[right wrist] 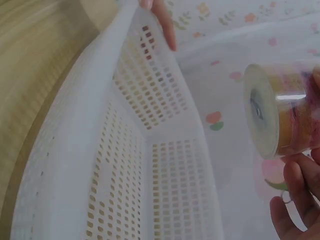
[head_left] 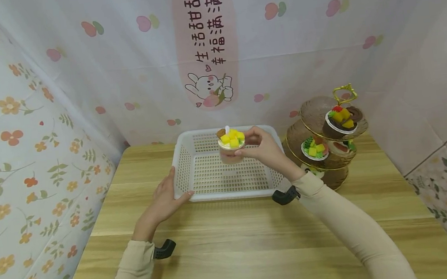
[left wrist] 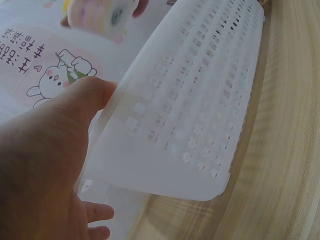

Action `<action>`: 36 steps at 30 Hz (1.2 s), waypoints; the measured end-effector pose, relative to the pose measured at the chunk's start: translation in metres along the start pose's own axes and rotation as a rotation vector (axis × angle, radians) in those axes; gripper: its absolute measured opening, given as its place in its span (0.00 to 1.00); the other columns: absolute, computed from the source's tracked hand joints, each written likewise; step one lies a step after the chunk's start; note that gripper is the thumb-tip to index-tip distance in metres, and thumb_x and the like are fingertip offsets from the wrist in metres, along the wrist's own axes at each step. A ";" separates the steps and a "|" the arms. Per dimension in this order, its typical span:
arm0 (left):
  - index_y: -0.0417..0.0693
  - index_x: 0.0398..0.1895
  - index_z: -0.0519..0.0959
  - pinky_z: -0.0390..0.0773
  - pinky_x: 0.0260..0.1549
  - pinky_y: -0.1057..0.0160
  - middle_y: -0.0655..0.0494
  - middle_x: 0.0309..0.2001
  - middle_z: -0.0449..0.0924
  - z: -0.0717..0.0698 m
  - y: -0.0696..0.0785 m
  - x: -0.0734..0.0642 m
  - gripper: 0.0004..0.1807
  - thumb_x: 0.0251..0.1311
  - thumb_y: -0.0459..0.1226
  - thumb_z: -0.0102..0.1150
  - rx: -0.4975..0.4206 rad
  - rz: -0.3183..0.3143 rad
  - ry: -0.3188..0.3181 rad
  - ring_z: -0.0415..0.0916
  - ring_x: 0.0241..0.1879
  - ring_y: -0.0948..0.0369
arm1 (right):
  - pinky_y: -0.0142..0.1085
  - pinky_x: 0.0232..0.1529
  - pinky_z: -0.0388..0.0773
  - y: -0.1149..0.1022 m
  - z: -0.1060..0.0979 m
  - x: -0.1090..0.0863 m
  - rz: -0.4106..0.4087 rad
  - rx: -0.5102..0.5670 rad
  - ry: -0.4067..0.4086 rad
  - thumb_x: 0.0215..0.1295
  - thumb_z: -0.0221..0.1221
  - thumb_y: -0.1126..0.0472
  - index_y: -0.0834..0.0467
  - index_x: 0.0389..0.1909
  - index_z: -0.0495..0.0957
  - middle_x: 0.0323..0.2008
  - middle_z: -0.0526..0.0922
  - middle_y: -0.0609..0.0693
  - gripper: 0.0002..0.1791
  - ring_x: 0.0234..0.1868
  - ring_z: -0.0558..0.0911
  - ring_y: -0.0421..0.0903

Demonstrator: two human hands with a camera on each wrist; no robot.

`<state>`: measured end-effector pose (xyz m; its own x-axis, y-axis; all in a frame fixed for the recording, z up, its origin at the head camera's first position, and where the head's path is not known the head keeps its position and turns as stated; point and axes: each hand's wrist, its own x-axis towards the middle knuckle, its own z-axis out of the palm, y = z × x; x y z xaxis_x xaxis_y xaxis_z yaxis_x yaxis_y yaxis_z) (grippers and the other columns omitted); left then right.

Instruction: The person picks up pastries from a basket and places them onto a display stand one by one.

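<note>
My right hand (head_left: 265,148) grips a toy dessert cup (head_left: 230,156) from its right side, holding it upright over the white plastic basket (head_left: 228,195). Yellow cubes, a brown piece and white cream top the cup. Its layered pink and yellow wall and round base show in the right wrist view, where the cup (right wrist: 290,112) appears beyond the basket's rim. My left hand (head_left: 164,201) holds the basket's near left corner, with the thumb over the rim and the other fingers along the outside. No items are seen inside the basket.
To the right stands a tiered amber stand (head_left: 296,142) with gold rims and a gold handle (head_left: 345,94). Several toy desserts sit on it, including a dark cup (head_left: 336,127) and a fruit-topped cup (head_left: 314,149). A wooden table (head_left: 225,254) lies beneath; printed curtains hang behind and left.
</note>
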<state>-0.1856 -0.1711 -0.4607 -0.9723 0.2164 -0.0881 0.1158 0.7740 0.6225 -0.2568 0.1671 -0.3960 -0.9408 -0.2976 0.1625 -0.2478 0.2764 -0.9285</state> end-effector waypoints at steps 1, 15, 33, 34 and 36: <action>0.43 0.80 0.31 0.42 0.71 0.30 0.35 0.79 0.43 0.000 0.000 0.000 0.58 0.64 0.62 0.54 -0.003 0.003 0.000 0.40 0.77 0.35 | 0.48 0.56 0.79 -0.001 -0.004 -0.005 0.000 0.016 0.000 0.55 0.73 0.54 0.55 0.52 0.73 0.54 0.81 0.54 0.27 0.57 0.79 0.52; 0.43 0.80 0.31 0.43 0.71 0.30 0.34 0.79 0.41 0.000 0.002 -0.001 0.58 0.64 0.61 0.54 0.012 -0.004 -0.007 0.40 0.77 0.34 | 0.59 0.66 0.67 0.013 -0.051 -0.077 0.019 -0.120 0.164 0.55 0.73 0.58 0.59 0.52 0.71 0.52 0.83 0.61 0.28 0.51 0.77 0.35; 0.43 0.79 0.30 0.44 0.70 0.30 0.34 0.79 0.41 -0.001 0.000 -0.001 0.59 0.64 0.62 0.53 0.011 0.003 -0.014 0.40 0.77 0.34 | 0.15 0.53 0.62 0.040 -0.091 -0.182 0.039 -0.272 0.363 0.48 0.74 0.69 0.65 0.51 0.70 0.45 0.75 0.23 0.30 0.49 0.74 0.21; 0.44 0.79 0.30 0.44 0.70 0.30 0.34 0.79 0.41 -0.001 0.000 -0.001 0.59 0.64 0.62 0.54 0.007 0.004 -0.013 0.40 0.77 0.34 | 0.17 0.54 0.62 0.043 -0.093 -0.187 0.066 -0.275 0.372 0.49 0.74 0.68 0.64 0.51 0.70 0.45 0.75 0.24 0.30 0.49 0.74 0.21; 0.44 0.79 0.30 0.44 0.70 0.30 0.34 0.79 0.42 0.000 0.000 0.000 0.59 0.64 0.62 0.54 0.008 0.006 -0.012 0.41 0.76 0.34 | 0.25 0.60 0.63 0.050 -0.098 -0.198 0.117 -0.274 0.391 0.51 0.74 0.66 0.63 0.52 0.70 0.44 0.75 0.24 0.29 0.49 0.73 0.22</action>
<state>-0.1857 -0.1709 -0.4603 -0.9691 0.2282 -0.0940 0.1232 0.7772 0.6171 -0.1059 0.3290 -0.4418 -0.9694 0.1002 0.2243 -0.1381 0.5330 -0.8348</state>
